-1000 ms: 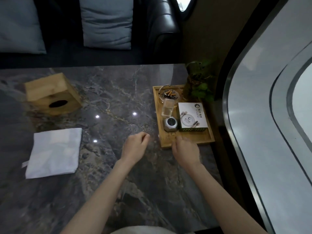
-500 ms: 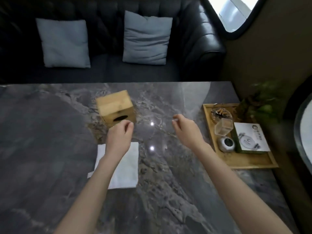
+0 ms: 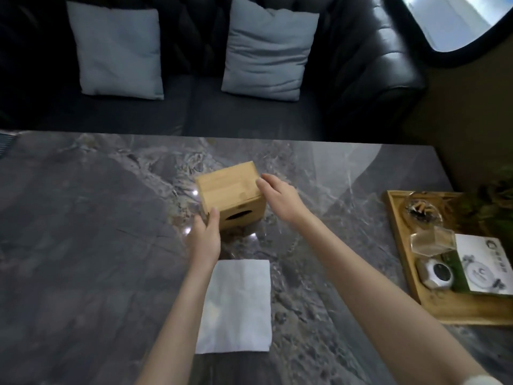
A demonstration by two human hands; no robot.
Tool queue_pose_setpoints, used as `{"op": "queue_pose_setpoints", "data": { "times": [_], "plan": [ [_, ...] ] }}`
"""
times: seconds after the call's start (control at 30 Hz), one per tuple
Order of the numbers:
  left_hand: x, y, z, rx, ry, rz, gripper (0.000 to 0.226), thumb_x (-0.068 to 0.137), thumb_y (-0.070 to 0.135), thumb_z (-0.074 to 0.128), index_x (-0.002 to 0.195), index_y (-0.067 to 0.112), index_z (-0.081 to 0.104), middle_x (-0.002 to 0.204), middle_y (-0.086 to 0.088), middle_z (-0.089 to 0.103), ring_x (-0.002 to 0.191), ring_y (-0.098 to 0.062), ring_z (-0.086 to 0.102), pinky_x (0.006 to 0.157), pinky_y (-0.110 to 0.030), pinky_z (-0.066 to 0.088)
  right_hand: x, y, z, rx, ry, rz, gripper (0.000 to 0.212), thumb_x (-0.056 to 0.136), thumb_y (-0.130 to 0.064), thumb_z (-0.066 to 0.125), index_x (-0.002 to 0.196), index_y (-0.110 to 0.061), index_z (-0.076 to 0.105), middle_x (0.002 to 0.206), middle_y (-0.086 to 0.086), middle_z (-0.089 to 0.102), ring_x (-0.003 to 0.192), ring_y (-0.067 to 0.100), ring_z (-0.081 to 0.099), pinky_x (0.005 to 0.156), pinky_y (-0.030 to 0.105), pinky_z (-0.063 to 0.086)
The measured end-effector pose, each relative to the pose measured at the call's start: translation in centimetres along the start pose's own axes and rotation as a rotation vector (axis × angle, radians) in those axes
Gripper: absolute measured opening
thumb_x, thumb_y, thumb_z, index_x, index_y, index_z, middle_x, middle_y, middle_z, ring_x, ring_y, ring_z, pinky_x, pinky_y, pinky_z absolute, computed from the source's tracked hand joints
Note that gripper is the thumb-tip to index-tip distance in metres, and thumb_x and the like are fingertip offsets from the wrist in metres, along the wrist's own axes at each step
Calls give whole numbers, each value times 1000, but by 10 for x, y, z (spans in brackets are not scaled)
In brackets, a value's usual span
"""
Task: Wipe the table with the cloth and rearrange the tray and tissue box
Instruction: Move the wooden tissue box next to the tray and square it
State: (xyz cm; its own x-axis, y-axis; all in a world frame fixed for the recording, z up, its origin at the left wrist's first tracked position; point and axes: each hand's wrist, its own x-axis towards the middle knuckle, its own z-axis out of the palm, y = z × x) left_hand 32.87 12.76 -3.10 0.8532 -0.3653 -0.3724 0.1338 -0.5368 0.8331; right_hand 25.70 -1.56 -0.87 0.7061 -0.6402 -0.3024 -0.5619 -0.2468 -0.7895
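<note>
A wooden tissue box (image 3: 230, 190) stands mid-table, its oval slot facing me. My left hand (image 3: 206, 237) grips its near left corner, thumb on the front face. My right hand (image 3: 280, 194) presses its fingers against the box's right edge, so the box sits between both hands. A folded white cloth (image 3: 236, 307) lies flat on the dark marble table (image 3: 83, 245), just behind my left wrist. The wooden tray (image 3: 449, 308) rests at the table's right edge, apart from both hands.
On the tray are an ashtray with butts (image 3: 422, 211), a clear glass (image 3: 433, 240), a small round gadget (image 3: 438, 273) and a white box (image 3: 483, 266). A plant (image 3: 497, 201) stands behind it. A black sofa with two grey cushions (image 3: 269, 48) runs along the far table edge.
Both hands left the tray's front edge, swung left across the table and closed in on the tissue box. My view turned left with them. Cloth and tray stayed put.
</note>
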Motion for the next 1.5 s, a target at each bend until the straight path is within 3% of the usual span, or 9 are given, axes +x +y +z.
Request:
{"op": "queue_pose_setpoints", "data": {
  "times": [0.2, 0.4, 0.6, 0.7, 0.83, 1.0, 1.2, 1.33, 1.5],
  "plan": [
    [3, 0, 3, -117, -21, -48, 47, 95, 36, 38, 123, 2, 54, 121, -25, 58, 112, -38, 53, 95, -41, 41, 10, 2, 13, 0, -12, 13, 36, 97, -30, 37, 110, -5, 59, 104, 11, 63, 94, 24, 53, 68, 31, 34],
    [0, 0, 6, -159, -12, -38, 43, 95, 35, 39, 121, 4, 55, 117, -22, 61, 111, -38, 54, 94, -44, 43, 7, 4, 14, 40, -6, 8, 29, 97, -29, 37, 101, -11, 60, 90, -1, 56, 84, 16, 48, 60, 20, 34],
    [-15, 5, 4, -162, 4, -22, 41, 93, 37, 42, 117, 8, 59, 107, -10, 64, 106, -29, 58, 93, -41, 44, -7, 4, 7, 67, 10, -20, 32, 98, -29, 37, 111, -10, 59, 94, -4, 58, 86, 13, 50, 72, 27, 33],
    [-30, 14, 3, -135, -1, 30, 39, 94, 36, 42, 116, 9, 60, 98, 0, 60, 100, -22, 56, 88, -35, 43, -21, 3, -5, 70, 45, -50, 26, 98, -28, 37, 103, -14, 58, 87, -6, 53, 79, 11, 46, 61, 22, 32],
    [-54, 28, 7, -153, -43, 91, 36, 95, 33, 41, 117, 10, 58, 100, 1, 59, 98, -18, 54, 83, -30, 40, -44, 5, -26, 95, 103, -74, 34, 97, -30, 38, 116, -10, 58, 96, -4, 57, 88, 13, 49, 63, 21, 35],
    [-101, 42, 20, -138, -120, 186, 37, 95, 34, 39, 113, 10, 60, 99, 0, 61, 96, -19, 55, 81, -30, 40, -92, 16, -63, 78, 186, -116, 21, 97, -29, 38, 88, -18, 54, 70, -14, 50, 68, 4, 45, 57, 21, 32],
    [-165, 52, 49, -87, -231, 242, 32, 95, 37, 38, 107, 16, 59, 82, 9, 57, 79, -11, 53, 66, -28, 39, -160, 44, -107, 61, 308, -109, 22, 97, -30, 40, 84, -19, 54, 68, -16, 48, 65, 1, 43, 57, 21, 31],
    [-203, 50, 76, -61, -317, 255, 35, 93, 41, 39, 102, 15, 60, 97, -4, 64, 91, -22, 57, 75, -34, 41, -206, 70, -134, 49, 379, -68, 27, 96, -32, 40, 90, -17, 61, 73, -11, 55, 73, 6, 50, 65, 28, 37],
    [-252, 45, 111, -58, -424, 307, 37, 94, 38, 39, 111, 13, 61, 88, 5, 60, 82, -9, 55, 74, -28, 40, -258, 108, -160, 40, 469, 36, 34, 95, -36, 40, 103, -13, 63, 84, -8, 61, 88, 16, 57, 77, 34, 45]
  ]
}}
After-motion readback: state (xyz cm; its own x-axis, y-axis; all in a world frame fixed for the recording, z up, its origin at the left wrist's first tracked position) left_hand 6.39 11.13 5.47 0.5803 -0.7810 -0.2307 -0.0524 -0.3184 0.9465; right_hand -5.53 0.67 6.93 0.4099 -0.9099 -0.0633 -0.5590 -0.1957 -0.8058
